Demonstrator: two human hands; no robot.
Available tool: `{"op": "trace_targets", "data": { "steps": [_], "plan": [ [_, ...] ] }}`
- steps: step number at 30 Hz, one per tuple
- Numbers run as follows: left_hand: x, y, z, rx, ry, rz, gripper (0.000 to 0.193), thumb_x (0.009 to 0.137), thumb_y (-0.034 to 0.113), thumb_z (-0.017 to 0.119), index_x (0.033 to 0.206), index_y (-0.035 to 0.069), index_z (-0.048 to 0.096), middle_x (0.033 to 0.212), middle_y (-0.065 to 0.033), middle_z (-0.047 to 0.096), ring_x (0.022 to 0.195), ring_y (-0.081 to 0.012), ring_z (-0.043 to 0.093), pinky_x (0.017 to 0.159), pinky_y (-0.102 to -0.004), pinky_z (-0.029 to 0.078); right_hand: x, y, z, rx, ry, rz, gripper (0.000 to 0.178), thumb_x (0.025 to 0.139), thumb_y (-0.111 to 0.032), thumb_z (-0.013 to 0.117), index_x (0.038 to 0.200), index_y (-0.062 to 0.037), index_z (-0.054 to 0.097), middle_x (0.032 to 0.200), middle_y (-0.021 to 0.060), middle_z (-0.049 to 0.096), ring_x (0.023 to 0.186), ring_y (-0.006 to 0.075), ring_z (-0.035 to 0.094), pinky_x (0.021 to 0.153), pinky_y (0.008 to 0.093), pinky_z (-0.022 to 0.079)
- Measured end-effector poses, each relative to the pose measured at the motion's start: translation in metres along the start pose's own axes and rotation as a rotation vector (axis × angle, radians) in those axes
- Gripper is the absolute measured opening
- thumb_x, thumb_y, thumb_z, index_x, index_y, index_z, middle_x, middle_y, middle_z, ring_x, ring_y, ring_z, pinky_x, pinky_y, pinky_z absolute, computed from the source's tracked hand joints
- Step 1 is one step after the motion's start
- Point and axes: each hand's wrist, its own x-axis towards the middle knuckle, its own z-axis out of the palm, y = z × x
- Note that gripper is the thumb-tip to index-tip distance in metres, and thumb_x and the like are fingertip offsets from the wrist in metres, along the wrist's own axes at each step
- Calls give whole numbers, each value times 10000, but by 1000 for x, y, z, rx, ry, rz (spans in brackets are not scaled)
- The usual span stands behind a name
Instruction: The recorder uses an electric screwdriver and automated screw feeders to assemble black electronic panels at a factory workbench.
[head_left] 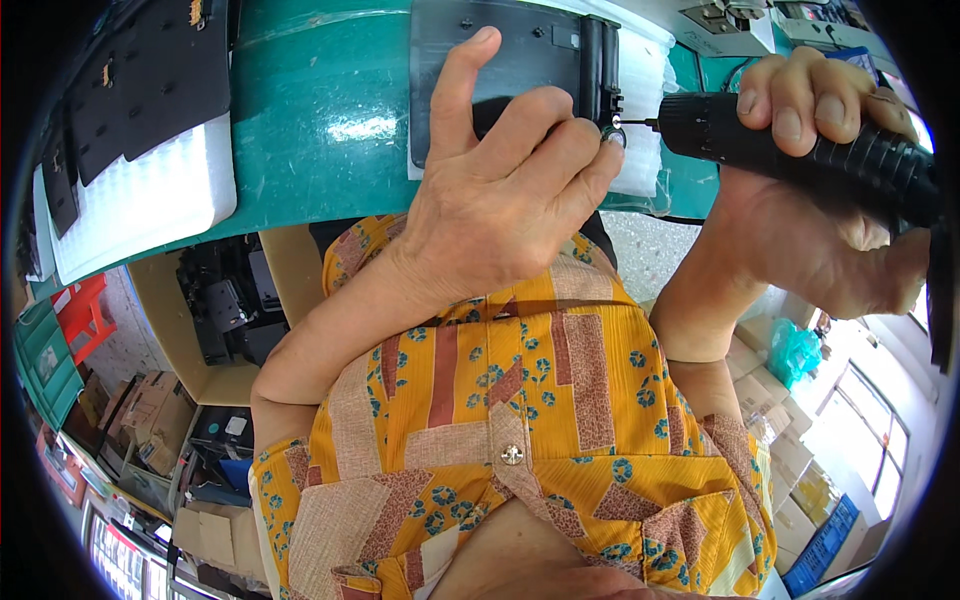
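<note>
My left hand [505,185] presses down on a flat black plastic part [520,50] lying on a white foam pad [645,110] on the green workbench [320,110]. Its fingertips rest beside a small screw spot at the part's right edge. My right hand [800,190] grips a black electric screwdriver [790,145]. The driver lies level, and its thin bit [632,124] touches the part's edge next to my left fingertips.
A second white foam pad [140,200] with several black parts [150,75] on it lies at the bench's left. Below the bench stand an open cardboard box [215,300] of black parts, red and green crates [60,330], and stacked cartons [790,440] at the right.
</note>
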Motion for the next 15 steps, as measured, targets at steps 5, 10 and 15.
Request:
{"op": "trace_targets", "data": {
  "steps": [5, 10, 15],
  "plan": [
    [3, 3, 0, 11, -8, -7, 329, 643, 136, 712, 958, 116, 802, 825, 25, 620, 863, -188, 597, 1139, -612, 314, -1, 3, 7, -6, 29, -15, 776, 798, -710, 641, 1220, -59, 640, 958, 76, 581, 800, 192, 568, 749, 383, 449],
    [5, 1, 2, 6, 0, 23, 341, 634, 143, 700, 960, 92, 787, 815, 13, 617, 838, -190, 602, 1101, -663, 340, 0, 6, 15, -17, 66, -30, 807, 811, -747, 632, 1237, -62, 627, 938, 62, 574, 784, 184, 558, 729, 379, 451],
    [7, 4, -4, 33, 1, 39, 299, 642, 153, 697, 923, 85, 773, 822, 6, 616, 852, -199, 606, 1089, -679, 344, 3, 8, 32, -27, 64, -95, 838, 823, -784, 622, 1253, -65, 613, 917, 49, 567, 767, 176, 549, 709, 374, 453]
  ]
}}
